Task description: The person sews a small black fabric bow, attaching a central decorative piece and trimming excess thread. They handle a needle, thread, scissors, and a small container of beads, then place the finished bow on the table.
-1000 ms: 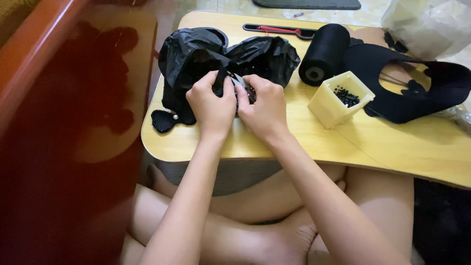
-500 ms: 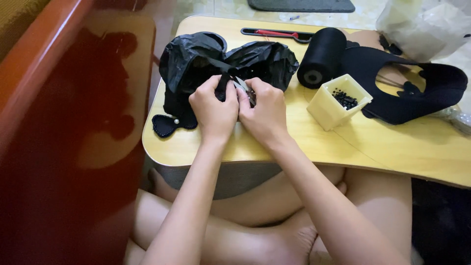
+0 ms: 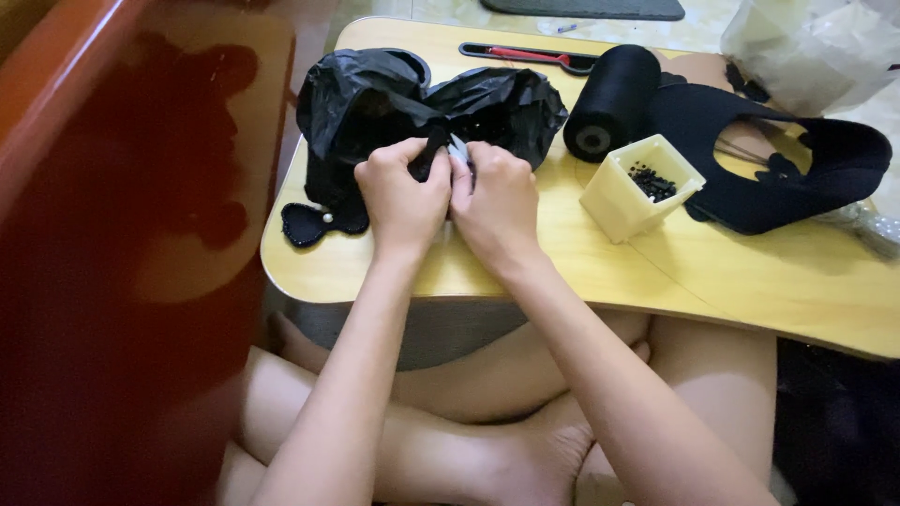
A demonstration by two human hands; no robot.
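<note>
Both hands pinch a small black fabric piece [image 3: 429,157]: left hand [image 3: 401,192], right hand [image 3: 495,201], mid-surface by the black bag [image 3: 375,103]. Risk: right elbow swing could tip the cream bead box [image 3: 640,186] nearby.

A small black fabric piece [image 3: 429,159] is pinched between the left hand [image 3: 401,192] and the right hand [image 3: 495,201], which are pressed together over a low wooden table [image 3: 712,281]. Just beyond the grip, a crumpled black plastic bag [image 3: 394,98] is seen. Left of the grip, a flat black cutout [image 3: 314,223] is laid. Right of it, a cream box of black beads [image 3: 640,187] and a black thread roll [image 3: 611,101] are set.
</note>
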